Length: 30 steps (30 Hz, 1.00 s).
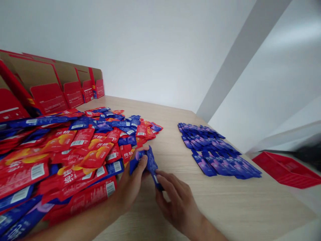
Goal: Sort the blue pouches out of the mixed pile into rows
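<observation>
Near the front middle of the table, my left hand [135,179] is closed on blue sachets [136,160], thumb on top. My right hand [177,201] pinches the lower end of a blue sachet [151,164] that stands on edge against the left hand. How many sachets the left hand holds is partly hidden by the thumb and fingers. To the left lies a big loose heap of red sachets [82,159] mixed with blue ones [79,123]. On the right, blue sachets [219,160] lie face up in overlapping rows.
Open red cardboard boxes [48,97] line the back left, against the white wall [140,50]. Past the table's right edge is a red box or bin [286,170] with a dark blurred object [309,150] beside it. Pale wood tabletop [170,144] shows between heap and rows.
</observation>
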### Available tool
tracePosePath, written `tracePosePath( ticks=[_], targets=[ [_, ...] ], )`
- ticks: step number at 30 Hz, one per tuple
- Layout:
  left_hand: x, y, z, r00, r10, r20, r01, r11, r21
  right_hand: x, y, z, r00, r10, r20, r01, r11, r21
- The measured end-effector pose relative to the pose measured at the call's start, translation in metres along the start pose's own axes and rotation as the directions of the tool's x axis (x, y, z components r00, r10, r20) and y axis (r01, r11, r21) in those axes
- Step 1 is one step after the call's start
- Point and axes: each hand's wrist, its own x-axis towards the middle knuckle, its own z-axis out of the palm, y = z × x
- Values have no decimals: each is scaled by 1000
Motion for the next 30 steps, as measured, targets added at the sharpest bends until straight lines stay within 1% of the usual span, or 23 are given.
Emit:
tracePosePath(
  ticks=[1, 2, 3, 4, 5, 6, 7, 8, 9, 10, 12, 13, 14, 16, 17, 18, 19, 20, 22, 24, 26, 28, 30],
  targets=[
    [-1, -1, -3, 999, 9, 40, -9, 1000, -2, -8, 2, -4, 991, 129, -39, -128, 992, 15],
    [-2, -1, -6, 997, 22, 81, -25, 999, 36, -17, 5, -10, 958, 281, -59, -279, 959, 41],
    [-4, -2, -9, 992, 38, 118, -51, 993, 106, -26, 9, -15, 899, 434, -52, -430, 900, 66],
    [-6, -2, -12, 987, 61, 151, -89, 978, 186, -35, 14, -21, 824, 566, -15, -563, 823, 75],
    [-9, -3, -14, 978, 83, 189, -135, 951, 278, -43, 19, -27, 750, 659, 47, -661, 748, 57],
    [-13, -4, -17, 968, 104, 227, -184, 912, 368, -49, 24, -34, 692, 713, 117, -719, 695, 13],
    [-17, -4, -19, 956, 123, 267, -234, 867, 440, -55, 28, -40, 652, 737, 178, -742, 669, -54],
    [-21, -5, -21, 942, 132, 307, -277, 825, 493, -58, 30, -46, 635, 743, 211, -736, 665, -129],
    [-26, -6, -22, 930, 131, 344, -308, 790, 530, -61, 31, -50, 640, 738, 214, -712, 674, -197],
    [-30, -6, -23, 917, 125, 378, -332, 763, 554, -61, 31, -53, 659, 726, 198, -682, 688, -248],
    [-38, -7, -25, 887, 135, 442, -388, 738, 552, -58, 25, -56, 695, 699, 168, -636, 707, -310],
    [-41, -9, -26, 866, 146, 478, -418, 737, 532, -54, 22, -56, 695, 694, 187, -621, 711, -329],
    [-44, -12, -26, 848, 167, 504, -445, 740, 504, -50, 18, -54, 682, 695, 228, -610, 712, -348],
    [-48, -23, -26, 831, 218, 512, -475, 757, 448, -39, 11, -50, 631, 706, 322, -596, 707, -381],
    [-49, -30, -25, 837, 248, 487, -475, 771, 424, -34, 10, -48, 611, 709, 352, -593, 704, -391],
    [-49, -39, -23, 851, 273, 449, -464, 791, 399, -30, 8, -46, 602, 710, 365, -590, 704, -396],
    [-49, -47, -21, 868, 292, 401, -443, 819, 365, -27, 8, -45, 608, 704, 368, -582, 710, -396],
    [-48, -55, -20, 888, 296, 352, -411, 855, 316, -25, 8, -44, 623, 692, 365, -571, 721, -393],
    [-44, -66, -17, 928, 249, 276, -307, 932, 194, -23, 10, -44, 663, 660, 353, -543, 749, -381],
    [-38, -70, -17, 963, 124, 240, -149, 985, 91, -22, 16, -49, 690, 638, 341, -535, 768, -352],
    [-31, -68, -18, 972, -12, 233, 1, 999, 49, -19, 28, -62, 708, 641, 296, -554, 764, -330],
    [-23, -66, -20, 967, -130, 219, 124, 992, 39, -14, 51, -84, 716, 666, 207, -580, 734, -354],
    [-16, -66, -21, 959, -200, 203, 197, 980, 36, -9, 82, -111, 685, 724, 80, -624, 640, -448]
  ],
)
